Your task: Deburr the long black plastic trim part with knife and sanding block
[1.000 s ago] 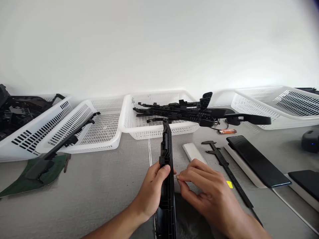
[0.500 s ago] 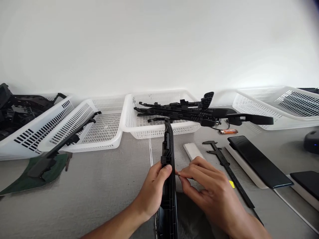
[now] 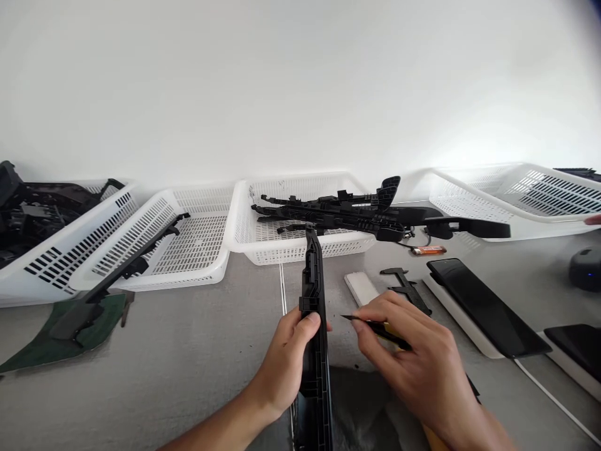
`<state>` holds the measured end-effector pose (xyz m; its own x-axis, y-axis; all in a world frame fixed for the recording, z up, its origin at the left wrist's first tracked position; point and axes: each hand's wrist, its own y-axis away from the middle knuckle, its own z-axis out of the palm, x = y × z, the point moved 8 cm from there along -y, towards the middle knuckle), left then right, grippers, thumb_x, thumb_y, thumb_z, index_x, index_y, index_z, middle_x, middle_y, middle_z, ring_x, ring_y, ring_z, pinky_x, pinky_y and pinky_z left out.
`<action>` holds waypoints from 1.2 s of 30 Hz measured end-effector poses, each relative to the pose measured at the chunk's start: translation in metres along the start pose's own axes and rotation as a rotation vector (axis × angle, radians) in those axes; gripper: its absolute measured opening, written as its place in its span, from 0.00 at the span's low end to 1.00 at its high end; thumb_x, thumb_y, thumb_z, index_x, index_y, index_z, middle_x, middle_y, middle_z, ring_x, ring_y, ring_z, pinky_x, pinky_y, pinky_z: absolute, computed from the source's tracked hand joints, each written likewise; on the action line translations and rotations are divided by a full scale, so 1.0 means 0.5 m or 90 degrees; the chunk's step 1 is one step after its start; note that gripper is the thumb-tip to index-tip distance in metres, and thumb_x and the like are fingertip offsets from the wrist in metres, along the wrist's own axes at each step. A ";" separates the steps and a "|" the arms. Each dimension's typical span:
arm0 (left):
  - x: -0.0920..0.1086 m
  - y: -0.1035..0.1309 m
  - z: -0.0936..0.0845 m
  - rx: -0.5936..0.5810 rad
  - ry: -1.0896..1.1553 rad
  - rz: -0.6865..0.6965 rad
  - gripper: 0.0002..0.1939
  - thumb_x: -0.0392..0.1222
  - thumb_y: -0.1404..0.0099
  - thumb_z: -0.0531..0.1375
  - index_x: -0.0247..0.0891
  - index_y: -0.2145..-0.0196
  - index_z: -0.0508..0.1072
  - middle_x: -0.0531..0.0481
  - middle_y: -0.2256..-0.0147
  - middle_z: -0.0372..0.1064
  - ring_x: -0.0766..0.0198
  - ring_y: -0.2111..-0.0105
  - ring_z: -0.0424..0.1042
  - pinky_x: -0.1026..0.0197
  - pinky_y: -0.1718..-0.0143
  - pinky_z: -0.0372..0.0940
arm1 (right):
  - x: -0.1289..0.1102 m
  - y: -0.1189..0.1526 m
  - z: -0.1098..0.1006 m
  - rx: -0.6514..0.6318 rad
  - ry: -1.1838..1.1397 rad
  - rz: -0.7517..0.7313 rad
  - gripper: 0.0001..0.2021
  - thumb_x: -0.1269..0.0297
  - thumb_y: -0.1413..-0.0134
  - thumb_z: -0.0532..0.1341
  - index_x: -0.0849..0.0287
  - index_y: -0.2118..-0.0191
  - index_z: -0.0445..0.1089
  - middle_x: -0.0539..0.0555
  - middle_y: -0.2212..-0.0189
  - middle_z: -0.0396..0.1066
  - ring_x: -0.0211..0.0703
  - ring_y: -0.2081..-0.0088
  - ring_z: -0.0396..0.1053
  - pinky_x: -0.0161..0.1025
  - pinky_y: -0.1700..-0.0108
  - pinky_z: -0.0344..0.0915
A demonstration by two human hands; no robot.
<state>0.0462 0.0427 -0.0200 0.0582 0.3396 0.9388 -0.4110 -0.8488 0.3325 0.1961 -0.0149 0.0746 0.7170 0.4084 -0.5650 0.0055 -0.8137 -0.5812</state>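
Note:
A long black plastic part (image 3: 315, 282) stands lengthwise in front of me, its top end near the middle basket's rim. My left hand (image 3: 291, 357) is wrapped round it, thumb on its ribbed face. To its right, my right hand (image 3: 413, 363) pinches a thin dark pointed tool (image 3: 382, 332) like a pen or knife. The tip points left and is a short gap away from the part. Something yellow shows beneath the right hand, mostly hidden.
White baskets (image 3: 310, 252) line the wall, some with black parts (image 3: 338, 216). On the right lie a caliper (image 3: 408, 288), a white block (image 3: 360, 288), a phone (image 3: 488, 307) and a lighter (image 3: 428, 250). A green sheet (image 3: 101, 326) is at left. Fingertips (image 3: 594, 220) show at the right edge.
My right hand has moved right, away from the part, and the dark pointed tool now shows in its fingers. Fingertips have appeared at the right edge.

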 end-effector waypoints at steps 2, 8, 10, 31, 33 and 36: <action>0.000 0.000 -0.004 0.010 -0.002 -0.001 0.23 0.62 0.30 0.58 0.40 0.64 0.78 0.48 0.62 0.71 0.56 0.58 0.69 0.59 0.53 0.63 | 0.006 -0.002 -0.012 0.026 0.010 0.012 0.07 0.74 0.32 0.61 0.55 0.61 0.70 0.48 0.70 0.72 0.38 0.67 0.69 0.37 0.66 0.66; -0.005 0.001 -0.008 0.015 -0.011 -0.012 0.25 0.65 0.32 0.57 0.40 0.64 0.78 0.47 0.61 0.71 0.54 0.58 0.69 0.56 0.53 0.64 | -0.001 0.000 -0.029 0.076 0.030 -0.015 0.07 0.75 0.31 0.60 0.54 0.57 0.70 0.50 0.66 0.76 0.39 0.64 0.73 0.37 0.63 0.68; -0.005 0.002 -0.009 0.011 -0.019 -0.006 0.25 0.65 0.32 0.56 0.40 0.64 0.78 0.46 0.60 0.71 0.53 0.57 0.69 0.55 0.52 0.65 | -0.009 0.003 -0.043 0.117 0.016 -0.036 0.08 0.77 0.32 0.60 0.55 0.56 0.71 0.51 0.65 0.76 0.39 0.63 0.74 0.38 0.62 0.69; -0.015 0.003 -0.014 0.024 0.017 -0.014 0.27 0.61 0.28 0.52 0.39 0.60 0.83 0.44 0.54 0.77 0.50 0.49 0.72 0.56 0.49 0.68 | 0.031 0.032 -0.028 0.135 -0.111 0.125 0.05 0.68 0.31 0.60 0.51 0.54 0.66 0.51 0.61 0.77 0.42 0.60 0.79 0.37 0.58 0.76; -0.019 -0.001 -0.017 0.035 0.021 -0.010 0.26 0.60 0.27 0.52 0.39 0.58 0.83 0.44 0.52 0.78 0.49 0.46 0.72 0.56 0.45 0.67 | 0.043 0.030 -0.006 0.078 -0.102 0.163 0.08 0.65 0.32 0.61 0.50 0.50 0.66 0.51 0.60 0.78 0.42 0.60 0.80 0.36 0.60 0.76; -0.010 -0.005 -0.016 0.047 0.030 0.019 0.25 0.60 0.27 0.54 0.40 0.57 0.83 0.45 0.49 0.78 0.49 0.43 0.71 0.55 0.40 0.63 | 0.061 0.026 0.038 -0.063 -0.097 0.235 0.15 0.63 0.32 0.61 0.50 0.43 0.65 0.52 0.59 0.80 0.44 0.61 0.80 0.37 0.61 0.75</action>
<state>0.0393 0.0463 -0.0263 0.0031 0.3304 0.9438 -0.3440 -0.8859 0.3112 0.2048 -0.0051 0.0388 0.5717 0.1330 -0.8096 -0.1604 -0.9496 -0.2693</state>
